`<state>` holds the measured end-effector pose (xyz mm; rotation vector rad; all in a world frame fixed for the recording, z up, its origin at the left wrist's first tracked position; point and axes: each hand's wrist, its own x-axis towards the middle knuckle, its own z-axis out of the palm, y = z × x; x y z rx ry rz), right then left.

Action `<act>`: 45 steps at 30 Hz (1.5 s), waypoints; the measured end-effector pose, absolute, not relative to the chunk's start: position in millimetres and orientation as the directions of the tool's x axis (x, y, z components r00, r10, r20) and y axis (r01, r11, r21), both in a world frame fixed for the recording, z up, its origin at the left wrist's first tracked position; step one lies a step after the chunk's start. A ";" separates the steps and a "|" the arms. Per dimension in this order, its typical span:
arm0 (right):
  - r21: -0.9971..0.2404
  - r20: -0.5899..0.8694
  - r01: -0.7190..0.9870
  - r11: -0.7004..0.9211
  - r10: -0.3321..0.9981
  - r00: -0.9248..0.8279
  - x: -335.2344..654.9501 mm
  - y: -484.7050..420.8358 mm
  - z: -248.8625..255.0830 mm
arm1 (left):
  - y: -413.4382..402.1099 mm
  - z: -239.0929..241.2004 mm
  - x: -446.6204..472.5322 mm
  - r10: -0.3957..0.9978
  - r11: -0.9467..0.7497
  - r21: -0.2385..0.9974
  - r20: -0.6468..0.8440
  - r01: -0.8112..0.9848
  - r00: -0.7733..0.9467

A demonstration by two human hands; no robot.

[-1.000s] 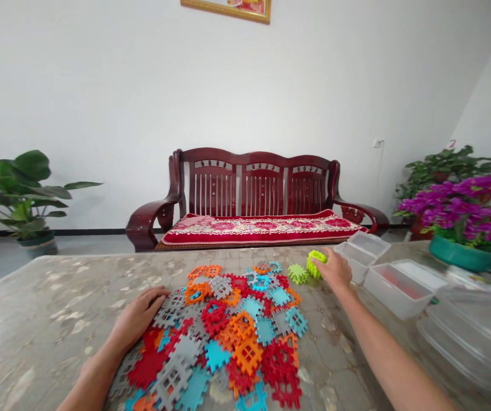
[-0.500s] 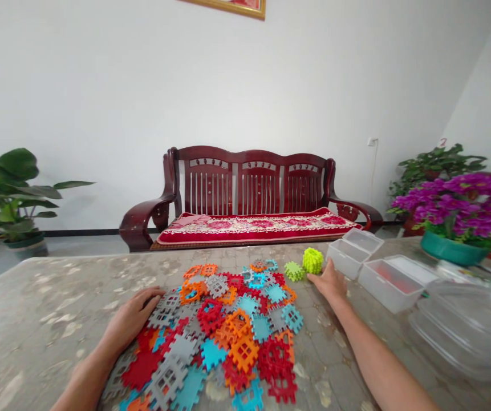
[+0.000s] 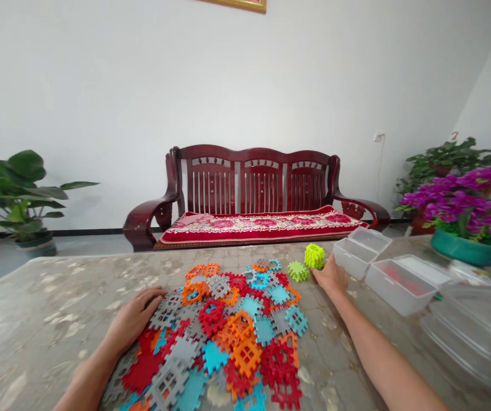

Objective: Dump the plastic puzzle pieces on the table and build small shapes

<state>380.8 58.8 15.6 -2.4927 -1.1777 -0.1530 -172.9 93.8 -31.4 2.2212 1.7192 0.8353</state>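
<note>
Toothed plastic building tiles in red, orange, grey and blue lie heaped in the middle of the table. My left hand rests open along the left edge of this heap, its fingers stretched toward the grey tiles. At the back right, my right hand lies open on the table, thumb and forefinger apart, close beside a stack of yellow-green toothed tiles. Whether the fingertips touch the stack I cannot tell. Just left of the stack lies a light green toothed tile.
Right of my right hand stand a clear box with its lid raised and another clear box with something red inside. Clear lidded containers and purple flowers in a teal pot are farther right. A wooden bench stands beyond the table.
The whole view has shifted slightly, so things appear a little farther right. Both hands keep their places beside the tiles, and nothing has been picked up.
</note>
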 end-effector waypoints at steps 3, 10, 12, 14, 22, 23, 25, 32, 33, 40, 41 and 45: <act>-0.290 0.255 0.762 -0.579 0.721 0.645 378.8 67.9 15.7 | 93.4 -31.2 -172.9 0.939 -0.298 0.496 0.307 0.816 0.156; -0.341 0.217 0.757 -0.557 0.737 0.640 376.1 92.2 13.1 | 92.6 -31.2 -173.0 0.935 -0.293 0.475 0.325 0.830 0.143; -0.388 0.207 0.744 -0.545 0.735 0.646 378.8 94.9 9.3 | 92.6 -31.2 -173.0 0.935 -0.291 0.468 0.323 0.835 0.144; -0.487 0.209 0.715 -0.501 0.729 0.652 383.5 94.0 3.8 | 93.2 -31.3 -173.2 0.936 -0.289 0.465 0.320 0.837 0.145; -0.771 0.235 0.594 -0.230 0.765 0.600 380.2 60.8 -22.3 | 94.2 -30.0 -171.3 0.937 -0.297 0.483 0.312 0.823 0.155; -0.769 0.249 0.608 -0.196 0.784 0.568 375.7 56.2 -24.6 | 93.6 -29.3 -170.5 0.938 -0.295 0.485 0.309 0.823 0.154; -0.740 0.284 0.657 -0.145 0.818 0.499 366.4 49.2 -27.1 | 92.6 -27.8 -168.9 0.943 -0.282 0.490 0.302 0.825 0.143; -0.530 0.277 0.806 -0.263 0.845 0.457 347.5 43.4 -13.0 | 98.9 -23.4 -167.3 0.967 -0.147 0.552 0.254 0.821 0.003; -0.499 0.271 0.821 -0.278 0.849 0.453 346.0 43.3 -10.4 | 101.1 -22.4 -167.0 0.968 -0.131 0.554 0.249 0.822 -0.014; -0.356 0.308 0.899 -0.257 0.876 0.372 336.2 49.6 -6.4 | 112.6 -14.8 -161.7 0.977 -0.117 0.489 0.214 0.864 0.011; -0.343 0.313 0.903 -0.258 0.875 0.369 335.0 52.0 -6.9 | 112.8 -14.8 -161.3 0.975 -0.126 0.479 0.223 0.869 0.019; -0.310 0.315 0.912 -0.267 0.877 0.364 330.3 63.5 -7.5 | 112.1 -17.5 -161.3 0.970 -0.135 0.464 0.242 0.876 0.021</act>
